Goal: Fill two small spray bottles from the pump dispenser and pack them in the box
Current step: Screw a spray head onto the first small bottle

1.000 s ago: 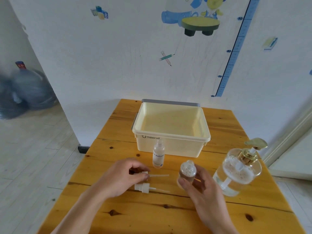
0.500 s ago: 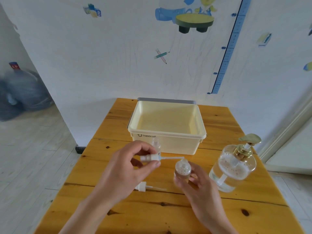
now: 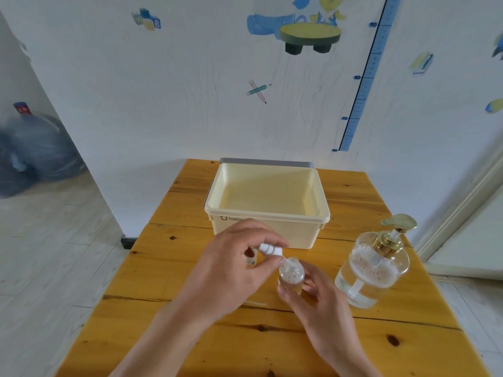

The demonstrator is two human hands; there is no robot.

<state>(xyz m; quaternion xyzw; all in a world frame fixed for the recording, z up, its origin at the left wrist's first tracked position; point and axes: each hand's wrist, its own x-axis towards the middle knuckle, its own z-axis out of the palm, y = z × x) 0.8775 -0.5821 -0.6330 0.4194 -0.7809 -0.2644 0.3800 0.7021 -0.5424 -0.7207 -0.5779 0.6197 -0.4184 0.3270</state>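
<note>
My right hand grips a small clear spray bottle upright just above the wooden table. My left hand pinches a white spray cap right over the bottle's open neck, tilted, its tube hidden. A second small bottle stands behind my left hand, mostly hidden. The tip of another cap's tube lies on the table under my left hand. The cream box sits behind, with nothing in it. The clear pump dispenser with a gold pump stands at the right.
A white wall with stickers rises right behind the table. The table's left edge drops to a pale floor, where big blue water jugs stand at far left. A door frame is at the right.
My left hand lifted one spray cap off the table and brought it right, over the neck of the bottle that my right hand holds. The other cap stayed on the table.
</note>
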